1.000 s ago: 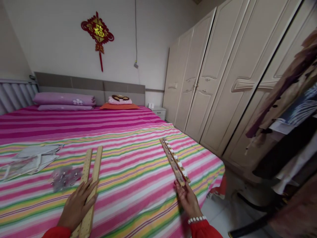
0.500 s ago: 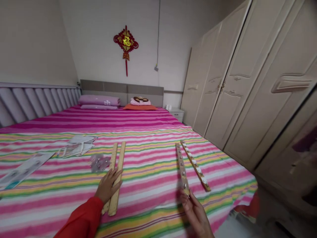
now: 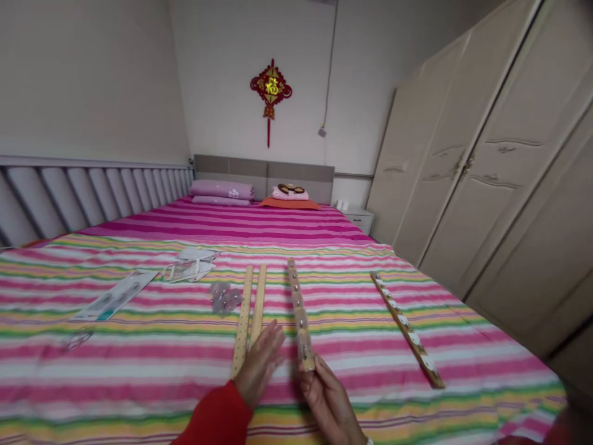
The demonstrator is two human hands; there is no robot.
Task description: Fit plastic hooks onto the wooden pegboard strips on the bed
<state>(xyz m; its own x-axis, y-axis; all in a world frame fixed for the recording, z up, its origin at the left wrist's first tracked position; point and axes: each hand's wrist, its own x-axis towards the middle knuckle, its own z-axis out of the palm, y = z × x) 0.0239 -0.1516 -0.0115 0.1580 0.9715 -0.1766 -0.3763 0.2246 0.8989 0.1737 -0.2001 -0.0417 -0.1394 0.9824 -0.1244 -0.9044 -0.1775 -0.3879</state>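
My right hand (image 3: 327,395) pinches the near end of a wooden strip (image 3: 297,303) with several shiny round pieces along it, its far end pointing away from me. To its left, my left hand (image 3: 265,358), slightly blurred, has its fingers extended over the near part of two pale wooden strips (image 3: 259,296); one of these (image 3: 242,327) shows a row of small holes. Left of them lies a clear bag (image 3: 225,298) of small metal pieces. Another wooden strip (image 3: 407,327) with white round pieces lies on the striped cloth at the right.
A striped cloth (image 3: 185,383) covers the bed. On the left are a flat clear package (image 3: 118,295), white packets (image 3: 192,264) and a thin looped item (image 3: 78,339). Pillows (image 3: 222,190) lie by the headboard; a wardrobe (image 3: 445,154) stands at the right.
My right hand has carried its strip leftward, away from the strip with white pieces and near the two pale ones. My left hand has shifted right off the pale strips' middle. The view has turned left.
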